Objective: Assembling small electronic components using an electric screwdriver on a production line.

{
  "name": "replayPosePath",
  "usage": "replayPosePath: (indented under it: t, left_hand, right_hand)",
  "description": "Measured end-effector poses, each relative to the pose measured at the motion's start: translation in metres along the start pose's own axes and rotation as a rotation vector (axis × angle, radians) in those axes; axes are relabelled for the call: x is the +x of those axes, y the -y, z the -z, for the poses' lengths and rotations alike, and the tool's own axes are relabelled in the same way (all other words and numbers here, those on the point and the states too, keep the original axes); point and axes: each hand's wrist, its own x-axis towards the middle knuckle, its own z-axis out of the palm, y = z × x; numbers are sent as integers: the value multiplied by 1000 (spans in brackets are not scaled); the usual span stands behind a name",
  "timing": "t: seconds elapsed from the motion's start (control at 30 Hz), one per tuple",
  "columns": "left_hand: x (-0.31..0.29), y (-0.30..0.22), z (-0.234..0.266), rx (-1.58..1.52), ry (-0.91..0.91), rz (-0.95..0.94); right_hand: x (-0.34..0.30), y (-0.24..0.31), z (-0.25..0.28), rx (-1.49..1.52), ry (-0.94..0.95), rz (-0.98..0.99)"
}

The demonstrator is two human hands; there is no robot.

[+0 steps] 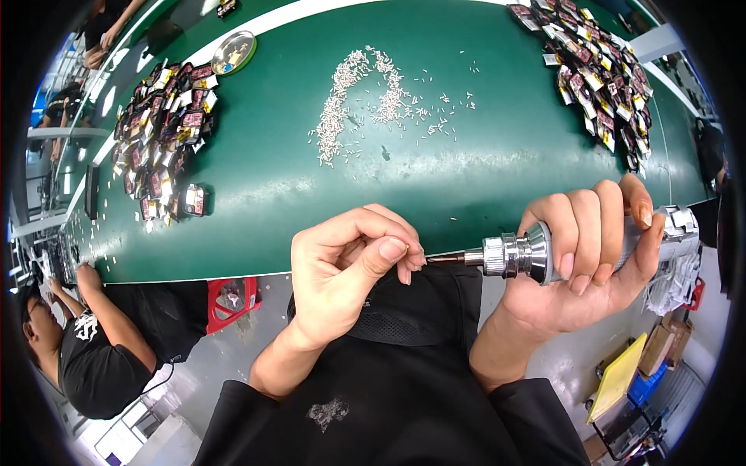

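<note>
My right hand (594, 252) grips a silver electric screwdriver (521, 255) held sideways, its thin bit pointing left. My left hand (350, 264) pinches its thumb and forefinger together right at the bit's tip; whatever is between them is too small to make out. Both hands hover over my lap just in front of the green table's near edge (256, 264). A scatter of small white screws (365, 97) lies on the table beyond them.
Piles of small dark-and-red parts lie at the left (159, 128) and far right (598, 74) of the table. A round metal dish (233, 51) sits at the back left. Another person in a black shirt (93, 349) sits at lower left, by a red stool (231, 299).
</note>
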Motion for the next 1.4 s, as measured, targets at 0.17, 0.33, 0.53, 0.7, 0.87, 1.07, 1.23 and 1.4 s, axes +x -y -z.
replayPosePath:
  t: [0.17, 0.33, 0.53, 0.7, 0.87, 1.07, 1.23, 1.4]
  left_hand:
    - [-10, 7, -10, -58, 12, 37]
    - [-12, 8, -10, -81, 34, 66]
    - [-5, 10, -17, 587, -16, -302]
    - [6, 8, -12, 512, 34, -131]
    - [31, -34, 10, 879, -101, -356]
    - [134, -87, 120, 1337, -363, -297]
    - [223, -122, 212, 1483, -356, -33]
    - [259, -106, 242, 1678, -307, 38]
  right_hand:
    - [-4, -3, 3, -28, 20, 5]
    - [-7, -2, 6, -40, 16, -10]
    - [-6, 1, 10, -141, 52, 26]
    - [5, -2, 21, -106, -6, 20]
    - [12, 3, 25, 15, -150, 73]
    - [5, 13, 56, -89, -351, 159]
    - [-2, 13, 62, -68, -392, 142]
    - [4, 10, 65, -80, -391, 117]
